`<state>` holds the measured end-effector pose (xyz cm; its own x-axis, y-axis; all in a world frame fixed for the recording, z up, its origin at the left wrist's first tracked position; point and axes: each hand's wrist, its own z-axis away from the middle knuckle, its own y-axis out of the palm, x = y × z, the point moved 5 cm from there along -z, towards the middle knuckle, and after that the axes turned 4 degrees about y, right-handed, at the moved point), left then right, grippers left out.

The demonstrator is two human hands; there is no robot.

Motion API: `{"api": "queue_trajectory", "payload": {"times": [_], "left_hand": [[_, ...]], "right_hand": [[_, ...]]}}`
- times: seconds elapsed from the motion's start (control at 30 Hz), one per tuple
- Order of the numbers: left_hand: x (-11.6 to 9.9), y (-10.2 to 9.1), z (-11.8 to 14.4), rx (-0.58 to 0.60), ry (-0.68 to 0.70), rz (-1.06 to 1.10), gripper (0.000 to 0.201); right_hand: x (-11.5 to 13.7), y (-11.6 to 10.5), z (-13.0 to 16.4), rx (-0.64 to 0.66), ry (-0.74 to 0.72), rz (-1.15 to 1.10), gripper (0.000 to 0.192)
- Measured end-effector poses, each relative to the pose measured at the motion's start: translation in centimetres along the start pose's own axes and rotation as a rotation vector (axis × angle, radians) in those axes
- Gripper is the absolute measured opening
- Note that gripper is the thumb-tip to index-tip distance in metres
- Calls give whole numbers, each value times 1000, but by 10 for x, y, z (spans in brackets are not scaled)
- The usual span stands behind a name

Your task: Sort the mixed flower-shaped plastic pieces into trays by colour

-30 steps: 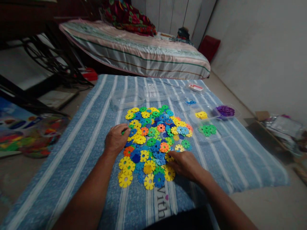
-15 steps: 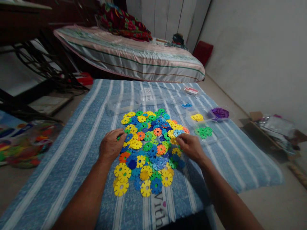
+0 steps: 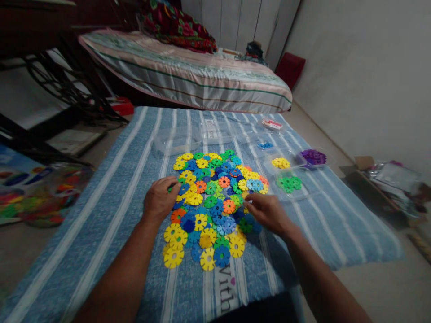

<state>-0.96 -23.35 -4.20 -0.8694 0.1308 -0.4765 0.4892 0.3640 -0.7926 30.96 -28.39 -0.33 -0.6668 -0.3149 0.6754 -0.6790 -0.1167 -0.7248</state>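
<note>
A spread-out heap of notched, flower-shaped plastic discs [image 3: 211, 202] in yellow, blue, green and orange lies on the striped cloth [image 3: 111, 215]. At its left edge is my left hand [image 3: 160, 197], fingers curled, a bit of green disc [image 3: 171, 188] showing between thumb and forefinger. My right hand [image 3: 269, 211] reaches over the right side of the heap with thumb and forefinger pinched at a yellow disc [image 3: 245, 196], mostly covered by the fingertips. Clear tubs to the right hold green discs [image 3: 289, 184], yellow discs [image 3: 280, 163], purple discs [image 3: 313, 157] and a few blue discs [image 3: 266, 146].
Behind the heap stands a clear plastic tub [image 3: 177, 140]. A small red-and-white packet [image 3: 272, 124] lies at the far right of the cloth. Beyond is a bed [image 3: 188, 80]; an open carton [image 3: 387, 184] sits on the floor at right, a clear bag of colourful pieces [image 3: 55, 193] at left.
My right hand has shifted slightly left and down over the heap, still pinched. My left hand stays at the left edge. The whole view has shifted a little.
</note>
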Motion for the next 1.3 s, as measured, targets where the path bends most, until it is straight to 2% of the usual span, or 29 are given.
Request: {"api": "queue_trajectory", "payload": {"times": [0.13,0.23,0.33,0.47,0.63,0.9,1.0,1.1,1.17,1.23,1.3], "left_hand": [[-1,0,0,-3,0,0,33],[-3,-1,0,-4,4,3,33],[-3,-1,0,2,2,10,33],[-3,-1,-1,5,-1,9,32],[-2,-1,-1,0,1,11,32],[0,0,-1,-4,1,10,32],[1,1,0,-1,1,2,34],[2,1,0,2,1,3,33],[1,0,0,-1,3,6,32],[1,0,0,-6,2,5,32],[0,-1,0,-4,-2,5,31]], "right_hand": [[19,27,26,347,-29,208,14],[29,32,38,477,-21,367,20],[36,34,44,555,-10,458,28],[39,39,47,605,-4,505,27],[34,43,48,576,16,474,20],[27,31,43,533,76,108,2],[21,15,31,442,57,31,4],[6,-16,9,215,54,7,15],[-8,-48,-8,-69,76,32,26],[-22,-84,-18,-445,123,91,30],[-31,-104,-20,-687,151,142,35]]}}
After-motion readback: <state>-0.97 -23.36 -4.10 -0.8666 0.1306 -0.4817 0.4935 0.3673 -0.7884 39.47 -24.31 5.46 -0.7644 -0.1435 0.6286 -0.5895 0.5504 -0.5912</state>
